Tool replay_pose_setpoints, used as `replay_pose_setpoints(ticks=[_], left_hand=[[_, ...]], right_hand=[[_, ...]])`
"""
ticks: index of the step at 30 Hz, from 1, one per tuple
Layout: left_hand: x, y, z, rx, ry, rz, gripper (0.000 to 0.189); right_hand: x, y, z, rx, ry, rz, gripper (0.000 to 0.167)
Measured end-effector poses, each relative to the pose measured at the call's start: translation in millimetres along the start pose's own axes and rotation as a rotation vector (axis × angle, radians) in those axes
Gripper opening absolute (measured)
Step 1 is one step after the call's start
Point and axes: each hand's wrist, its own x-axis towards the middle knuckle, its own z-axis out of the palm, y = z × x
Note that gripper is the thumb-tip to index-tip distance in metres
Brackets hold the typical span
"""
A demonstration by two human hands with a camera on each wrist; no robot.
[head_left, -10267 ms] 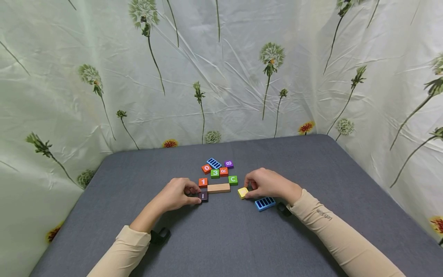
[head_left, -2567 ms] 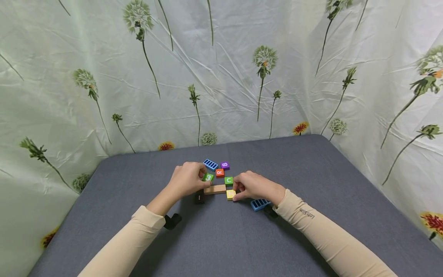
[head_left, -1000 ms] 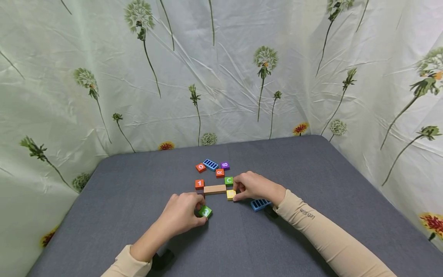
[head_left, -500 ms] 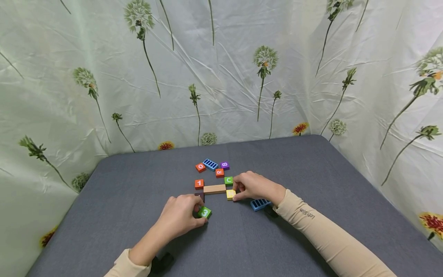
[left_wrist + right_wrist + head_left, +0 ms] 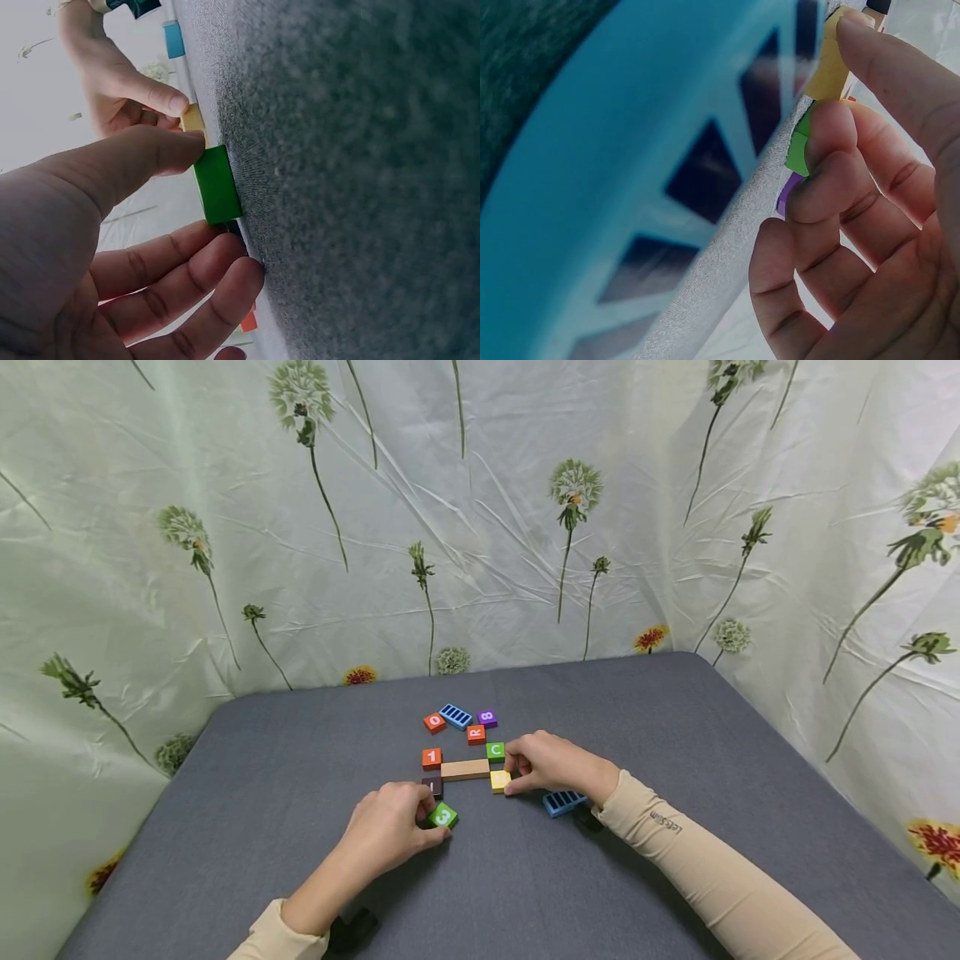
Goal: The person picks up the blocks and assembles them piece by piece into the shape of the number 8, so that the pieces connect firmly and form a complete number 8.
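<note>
My left hand [image 5: 393, 820] pinches a green block marked 3 [image 5: 443, 815] between thumb and fingers, low over the table in front of a black block [image 5: 432, 787]. In the left wrist view the thumb is on one end of the green block [image 5: 217, 184], fingertips at the other. My right hand [image 5: 553, 763] pinches a yellow block [image 5: 500, 782], which lies at the right end of a plain wooden bar [image 5: 465, 769]. A red block marked 1 [image 5: 431, 758] stands behind the bar's left end, a green C block [image 5: 495, 752] behind its right end.
Farther back lie a red 0 block [image 5: 434, 722], a blue slotted block [image 5: 456, 717], a purple 8 block [image 5: 487, 718] and a red R block [image 5: 476, 734]. Another blue slotted block [image 5: 562, 802] sits under my right wrist. A flowered curtain [image 5: 495, 527] hangs behind the grey table [image 5: 637, 718].
My left hand took the green 3 block from behind the bar and brought it forward to the near side, lately turning it slightly. Earlier, my right hand slid the yellow block left against the bar.
</note>
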Motion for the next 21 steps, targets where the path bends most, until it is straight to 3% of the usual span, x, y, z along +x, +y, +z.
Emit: replay_pose_setpoints(ticks=[21], left_hand=[[3.1, 0.1, 0.0, -0.015, -0.008, -0.068, 0.031]], right_hand=[[0.3, 0.2, -0.1, -0.008, -0.006, 0.005, 0.018]])
